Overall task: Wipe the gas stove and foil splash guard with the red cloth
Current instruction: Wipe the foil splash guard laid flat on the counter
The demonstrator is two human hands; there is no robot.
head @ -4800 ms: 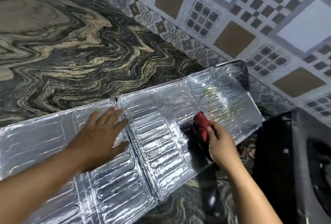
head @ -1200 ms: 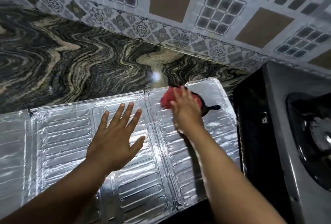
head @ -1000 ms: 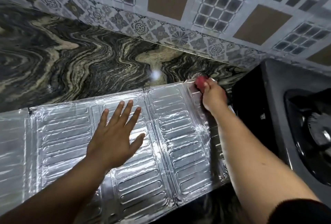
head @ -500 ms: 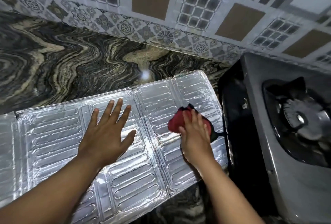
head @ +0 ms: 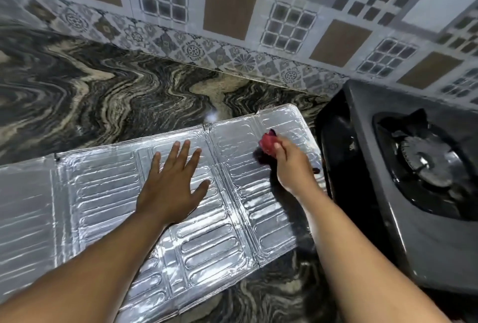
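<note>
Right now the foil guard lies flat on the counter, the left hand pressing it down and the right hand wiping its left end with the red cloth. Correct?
Not quite: the head view shows the right hand holding the red cloth at the guard's right end, beside the stove. The rest holds: the guard lies flat on the counter and the left hand presses it down.

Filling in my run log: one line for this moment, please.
step: wiping guard | left hand: flat on guard | right hand: holds cloth on guard | stove: untouched
</note>
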